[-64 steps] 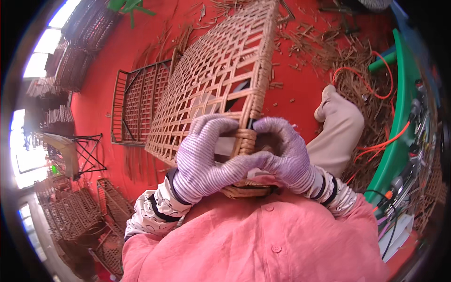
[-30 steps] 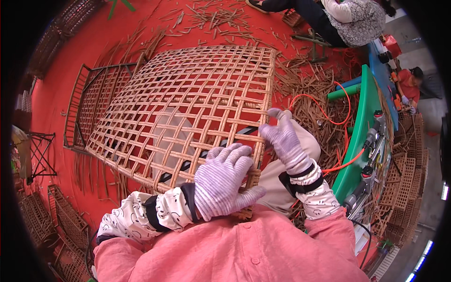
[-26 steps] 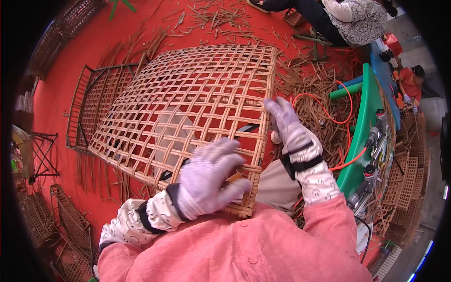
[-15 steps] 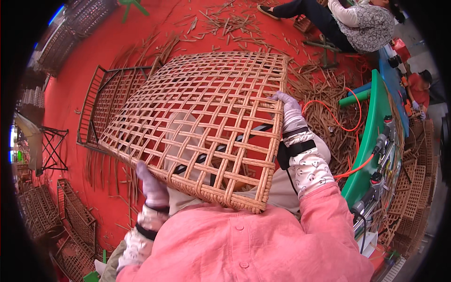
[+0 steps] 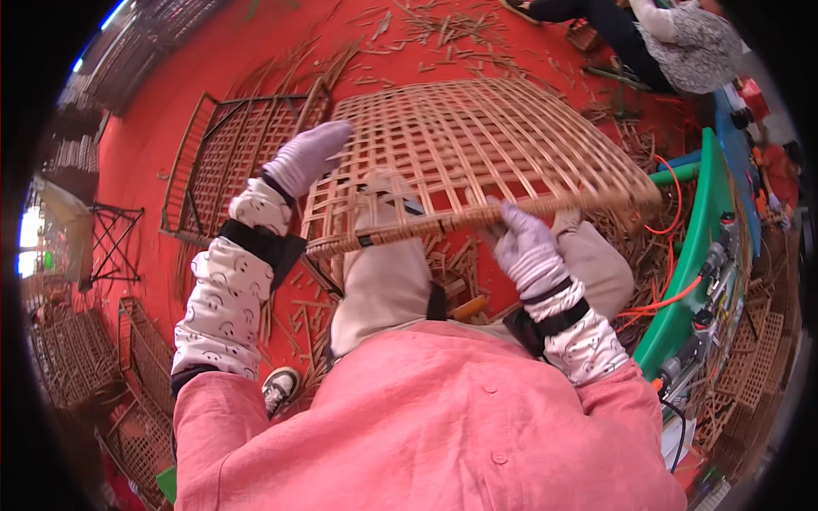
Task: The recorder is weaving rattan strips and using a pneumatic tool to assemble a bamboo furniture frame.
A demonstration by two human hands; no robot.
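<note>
Gloves covered both hands. Left hand (image 5: 308, 157) curled shut over the left edge of the woven rattan panel (image 5: 477, 153); right hand (image 5: 527, 247) clenched its near rim.

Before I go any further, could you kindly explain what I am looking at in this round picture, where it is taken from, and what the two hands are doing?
There is no machine here. A person wears a wide fisheye camera on the head, looking down, so the picture is round and straight edges bend near its rim. The pink shirt at the bottom is the wearer's own, and the forearms come up from there.

Both hands wear striped gloves. The left hand takes the left edge of a large woven lattice panel, and the right hand has its grip on the panel's thick near rim. The panel is held tilted above the wearer's knees.

Below lies a red floor, littered with cane offcuts. A second, darker lattice frame lies flat to the left. A green bench with orange cable stands on the right, and another person sits at the top right.
</note>
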